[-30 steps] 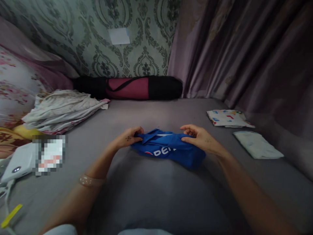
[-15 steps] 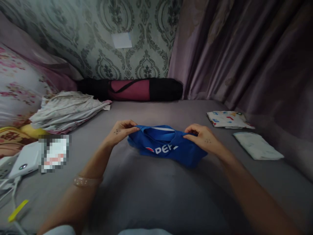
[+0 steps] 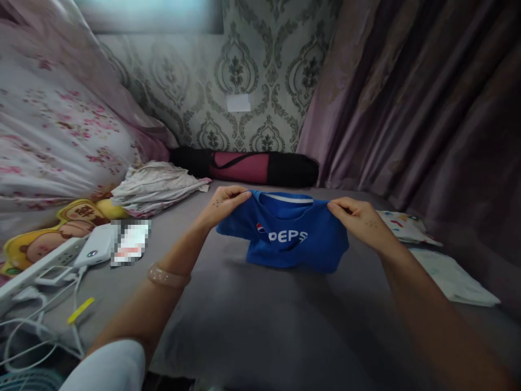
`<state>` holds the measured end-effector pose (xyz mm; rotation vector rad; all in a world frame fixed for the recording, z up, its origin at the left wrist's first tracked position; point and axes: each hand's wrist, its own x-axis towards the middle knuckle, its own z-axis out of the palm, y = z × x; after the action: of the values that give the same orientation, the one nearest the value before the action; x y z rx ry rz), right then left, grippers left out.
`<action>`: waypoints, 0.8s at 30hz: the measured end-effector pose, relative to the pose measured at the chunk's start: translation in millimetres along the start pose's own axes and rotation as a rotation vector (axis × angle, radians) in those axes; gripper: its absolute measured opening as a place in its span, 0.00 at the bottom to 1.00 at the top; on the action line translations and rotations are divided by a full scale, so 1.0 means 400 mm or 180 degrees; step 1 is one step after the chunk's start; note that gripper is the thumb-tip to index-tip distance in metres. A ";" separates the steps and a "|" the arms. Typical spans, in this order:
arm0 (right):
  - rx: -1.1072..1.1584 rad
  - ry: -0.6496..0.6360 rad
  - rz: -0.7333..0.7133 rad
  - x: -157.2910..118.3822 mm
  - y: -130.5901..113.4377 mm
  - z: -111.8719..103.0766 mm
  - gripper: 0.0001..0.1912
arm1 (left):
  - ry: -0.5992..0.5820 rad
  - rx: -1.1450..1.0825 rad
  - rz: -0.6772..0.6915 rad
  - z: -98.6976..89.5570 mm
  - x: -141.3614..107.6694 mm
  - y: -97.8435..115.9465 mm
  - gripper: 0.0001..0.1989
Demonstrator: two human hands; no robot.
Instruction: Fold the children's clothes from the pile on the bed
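A small blue shirt with white lettering and a round logo hangs spread between my hands, above the grey bed sheet. My left hand pinches its shoulder on the left of the neckline. The opposite shoulder is pinched by my right hand. The neck opening faces up and shows a white strip inside. The shirt's lower part droops toward the sheet; whether it touches is unclear.
On the right lie a folded patterned cloth and a folded pale cloth. A black and maroon roll lies along the wall. At left are piled cloths, a white power bank, a power strip and cables.
The shirt is stretched wider and raised, so more of its front and lettering shows. My hands are farther apart. The view has tilted up and shifted left.
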<state>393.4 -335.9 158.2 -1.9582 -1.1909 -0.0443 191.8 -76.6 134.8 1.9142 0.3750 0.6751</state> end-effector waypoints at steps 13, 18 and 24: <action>-0.1116 0.0850 -0.1139 0.131 -0.076 -0.117 0.15 | 0.0853 0.1065 0.1440 -0.128 0.075 0.211 0.14; -0.1342 0.0719 -0.1375 0.185 -0.110 -0.172 0.15 | 0.0733 0.1199 0.1477 -0.174 0.111 0.261 0.12; -0.0928 0.1126 -0.1536 0.198 -0.192 -0.233 0.13 | 0.1202 0.1048 0.1876 -0.205 0.113 0.337 0.13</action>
<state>413.0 -323.6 300.8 -1.7549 -1.4404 -0.8192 172.6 -49.9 295.4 2.2265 0.1511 1.4495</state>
